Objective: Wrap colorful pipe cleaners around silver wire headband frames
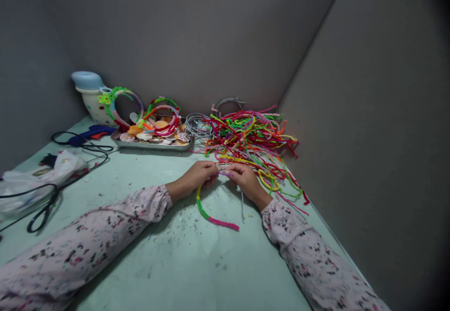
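Note:
Close together over the table, my left hand [202,174] and my right hand [246,179] both have their fingers pinched. From my left hand hangs a curved wire wrapped in yellow, green and pink pipe cleaner [203,210]; its pink end points right. Between the two hands runs a short purple pipe cleaner [225,174], gripped by my right fingertips. A bare grey wire end [242,206] drops below my right hand. My fingers hide the place where wire and purple pipe cleaner meet.
Behind my right hand lies a tangled heap of pipe cleaners [253,132]. A metal tray [154,146] of shells bears finished wrapped hoops [165,109]. Coiled wire [198,125] sits beside it. On the left are a boot-shaped container [93,97], black cable [56,193] and a plastic bag [42,177].

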The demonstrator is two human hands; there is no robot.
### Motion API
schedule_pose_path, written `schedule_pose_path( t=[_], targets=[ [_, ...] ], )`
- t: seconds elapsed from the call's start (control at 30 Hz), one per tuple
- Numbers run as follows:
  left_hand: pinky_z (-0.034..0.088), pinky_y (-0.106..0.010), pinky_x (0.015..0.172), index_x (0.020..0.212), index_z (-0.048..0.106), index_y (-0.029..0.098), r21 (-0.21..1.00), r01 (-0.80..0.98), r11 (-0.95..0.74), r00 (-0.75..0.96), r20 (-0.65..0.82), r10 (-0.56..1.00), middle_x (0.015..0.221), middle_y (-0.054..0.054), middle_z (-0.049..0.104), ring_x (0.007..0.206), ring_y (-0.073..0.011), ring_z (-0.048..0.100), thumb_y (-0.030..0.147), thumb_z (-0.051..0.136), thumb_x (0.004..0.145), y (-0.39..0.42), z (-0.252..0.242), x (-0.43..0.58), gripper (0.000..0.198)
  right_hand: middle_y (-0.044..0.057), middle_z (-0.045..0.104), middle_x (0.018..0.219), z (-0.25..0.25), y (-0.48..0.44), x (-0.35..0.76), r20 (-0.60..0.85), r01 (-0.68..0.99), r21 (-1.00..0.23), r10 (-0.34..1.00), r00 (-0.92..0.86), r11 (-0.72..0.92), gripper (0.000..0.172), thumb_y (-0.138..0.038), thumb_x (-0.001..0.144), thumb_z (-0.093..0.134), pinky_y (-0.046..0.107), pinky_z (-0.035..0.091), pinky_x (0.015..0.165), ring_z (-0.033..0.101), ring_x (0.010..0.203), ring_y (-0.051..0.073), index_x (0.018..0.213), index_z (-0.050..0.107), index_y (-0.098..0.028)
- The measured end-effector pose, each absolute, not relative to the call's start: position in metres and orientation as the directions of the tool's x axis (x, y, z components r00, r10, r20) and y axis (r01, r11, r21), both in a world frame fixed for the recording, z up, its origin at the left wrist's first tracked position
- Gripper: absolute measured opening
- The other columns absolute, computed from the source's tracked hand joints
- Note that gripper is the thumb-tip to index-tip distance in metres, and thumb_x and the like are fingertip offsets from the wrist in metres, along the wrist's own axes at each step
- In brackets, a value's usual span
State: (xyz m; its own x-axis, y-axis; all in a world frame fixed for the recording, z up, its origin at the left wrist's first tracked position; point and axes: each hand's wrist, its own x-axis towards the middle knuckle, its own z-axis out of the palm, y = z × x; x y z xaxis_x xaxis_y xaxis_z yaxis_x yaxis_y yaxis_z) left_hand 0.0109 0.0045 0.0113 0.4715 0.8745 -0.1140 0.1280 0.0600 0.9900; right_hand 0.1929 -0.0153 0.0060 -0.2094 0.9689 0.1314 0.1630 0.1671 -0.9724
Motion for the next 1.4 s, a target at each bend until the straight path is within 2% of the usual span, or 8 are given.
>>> schedule_pose_path(
  t=[0.23,0.57,0.77,1.07,1.4],
  targets=[
    [0.029,-0.021,0.04,0.061,0.049,0.017,0.988,0.156,0.013,0.465,-0.085,0.881,0.049,0.004,0.049,0.04,-0.0082,0.043,0.031,0.053,0.076,0.0042,0.0112,0.0119,0.021,-0.004,0.05,0.052,0.0069,-0.0153,0.1929,0.114,0.2,-0.967,0.972,-0.205,0.156,0.018,-0.034,0.075,0.062,0.023,0.034,0.048,0.043,0.049,0.01,0.068,0.062,-0.018],
    [0.03,-0.02,0.041,0.065,0.047,0.018,0.958,0.249,-0.145,0.501,0.0,0.865,0.052,0.004,0.049,0.043,-0.0085,0.044,0.043,0.049,0.082,0.0059,0.0053,0.0099,0.031,-0.005,0.047,0.052,0.005,-0.0142,0.1956,0.122,0.2,-0.965,0.964,-0.238,0.172,0.021,-0.036,0.077,0.06,0.023,0.032,0.05,0.04,0.049,0.01,0.067,0.06,-0.017],
    [0.029,-0.02,0.044,0.067,0.048,0.018,0.908,0.334,-0.252,0.481,0.066,0.874,0.052,0.005,0.049,0.045,-0.0086,0.043,0.043,0.048,0.084,0.0029,0.0082,0.0114,0.03,-0.005,0.047,0.051,0.0026,-0.0119,0.1967,0.118,0.207,-0.963,0.963,-0.242,0.17,0.022,-0.036,0.077,0.06,0.024,0.032,0.049,0.041,0.048,0.01,0.067,0.059,-0.017],
    [0.033,-0.021,0.048,0.069,0.049,0.018,0.905,0.33,-0.268,0.456,0.096,0.885,0.055,0.004,0.051,0.049,-0.01,0.046,0.041,0.045,0.086,0.0013,0.008,0.0113,0.029,-0.005,0.047,0.051,0.0056,-0.0123,0.1955,0.108,0.179,-0.972,0.964,-0.243,0.154,0.022,-0.036,0.077,0.06,0.024,0.033,0.05,0.04,0.048,0.01,0.066,0.057,-0.018],
    [0.03,-0.023,0.054,0.071,0.052,0.017,0.728,0.516,-0.451,0.449,0.219,0.866,0.06,0.003,0.051,0.057,-0.0113,0.043,0.034,0.046,0.086,-0.0006,0.0123,0.0123,0.024,-0.005,0.048,0.052,0.0034,-0.0108,0.1959,0.115,0.197,-0.967,0.964,-0.24,0.164,0.023,-0.037,0.077,0.06,0.023,0.033,0.049,0.042,0.048,0.01,0.066,0.058,-0.018]
  ],
)
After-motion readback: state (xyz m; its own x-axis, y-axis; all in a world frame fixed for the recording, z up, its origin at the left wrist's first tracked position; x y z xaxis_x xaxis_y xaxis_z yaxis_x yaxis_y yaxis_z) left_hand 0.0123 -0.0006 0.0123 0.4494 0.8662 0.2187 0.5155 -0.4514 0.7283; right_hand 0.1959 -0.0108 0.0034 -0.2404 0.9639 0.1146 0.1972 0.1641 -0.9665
